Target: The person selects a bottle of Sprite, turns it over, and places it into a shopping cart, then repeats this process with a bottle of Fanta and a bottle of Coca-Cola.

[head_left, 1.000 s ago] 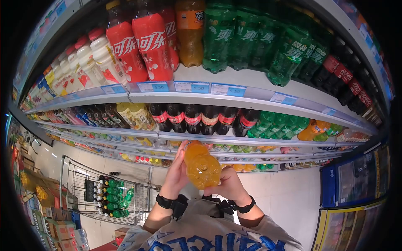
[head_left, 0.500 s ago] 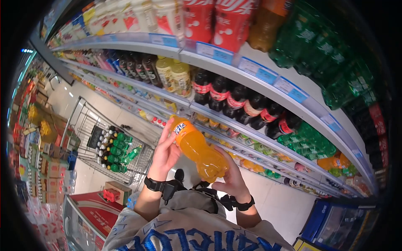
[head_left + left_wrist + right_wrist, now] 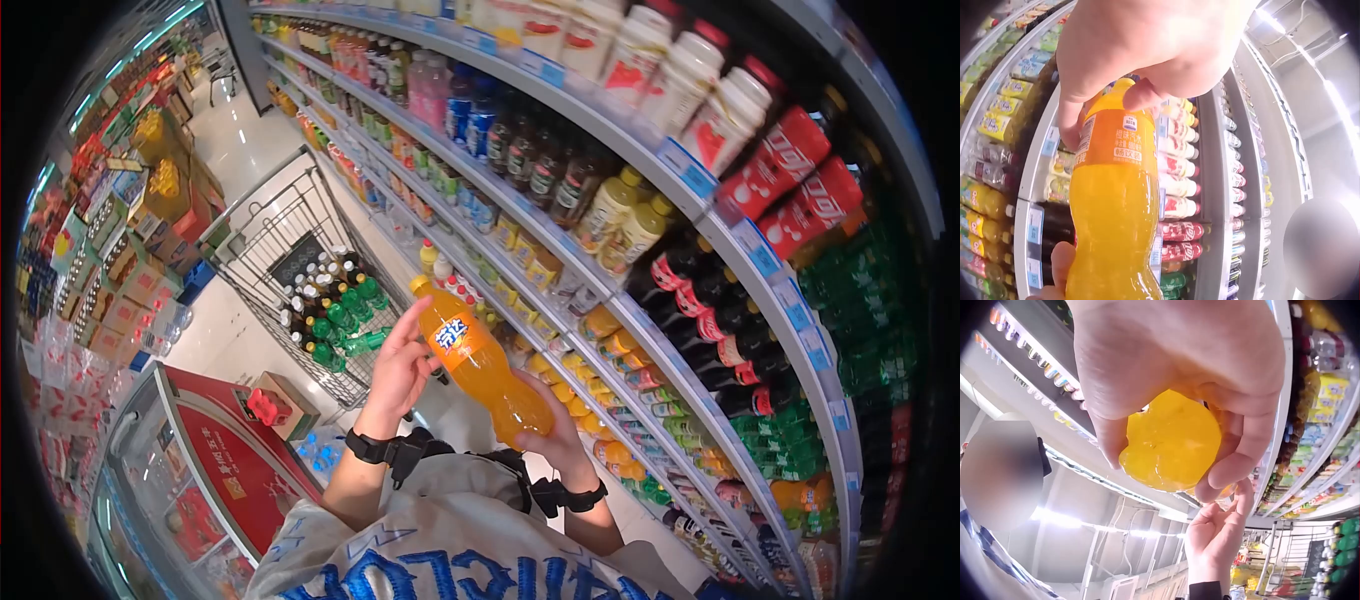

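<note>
We see a glossy, waisted plastic bottle of orange drink slanting between both hands, near the wire cart. The left hand pinches it near the neck; the right hand curls round its base. The head view shows us the logo, the left wrist view small print, the right wrist view the lumpy underside.

Worn on my head, a wide, round view looks forward and down over my shirt at my left hand, right hand, the orange bottle, a cart and shelves. Each wrist camera looks close along its own hand: the left faces the bottle's label, the right its base. All three share the bottle.
</note>
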`<state>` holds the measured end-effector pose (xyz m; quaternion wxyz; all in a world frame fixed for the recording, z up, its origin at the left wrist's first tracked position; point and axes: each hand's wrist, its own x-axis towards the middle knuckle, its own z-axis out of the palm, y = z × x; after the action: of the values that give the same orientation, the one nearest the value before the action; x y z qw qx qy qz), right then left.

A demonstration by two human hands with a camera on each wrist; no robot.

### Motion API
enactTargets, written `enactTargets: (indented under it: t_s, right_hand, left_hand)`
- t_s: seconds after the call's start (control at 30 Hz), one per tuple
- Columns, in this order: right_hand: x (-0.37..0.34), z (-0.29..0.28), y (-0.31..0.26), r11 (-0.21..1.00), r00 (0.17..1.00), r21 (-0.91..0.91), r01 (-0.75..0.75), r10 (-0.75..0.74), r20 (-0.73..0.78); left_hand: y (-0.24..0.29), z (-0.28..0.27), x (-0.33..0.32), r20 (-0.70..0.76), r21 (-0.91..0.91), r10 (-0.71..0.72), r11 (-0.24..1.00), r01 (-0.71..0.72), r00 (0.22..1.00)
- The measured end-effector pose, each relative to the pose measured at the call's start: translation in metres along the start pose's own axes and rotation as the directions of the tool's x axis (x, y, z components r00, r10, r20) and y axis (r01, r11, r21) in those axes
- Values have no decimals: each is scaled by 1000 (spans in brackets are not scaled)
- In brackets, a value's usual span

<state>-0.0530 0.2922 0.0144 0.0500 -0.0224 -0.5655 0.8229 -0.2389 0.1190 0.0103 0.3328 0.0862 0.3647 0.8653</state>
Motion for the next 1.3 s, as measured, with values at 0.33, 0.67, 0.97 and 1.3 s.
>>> enactTargets:
  t_s: [0.33, 0.67, 0.97, 1.3]
  right_hand:
    - [92, 108, 62, 977, 961, -103, -189, 205, 186]
    - [187, 175, 121, 857, 846, -474, -202, 396, 356]
    - [287, 206, 178, 637, 688, -759, -137, 612, 389]
    - [389, 141, 265, 817, 885, -577, -20, 283, 370]
  left_hand:
    - [89, -132, -52, -241, 120, 154, 985, -128, 958]
    - [128, -215, -91, -424, 99, 382, 921, -377, 821]
    - [140, -232, -56, -188, 897, 626, 423, -128, 757]
    - [94, -286, 65, -227, 944, 600, 330, 21, 767]
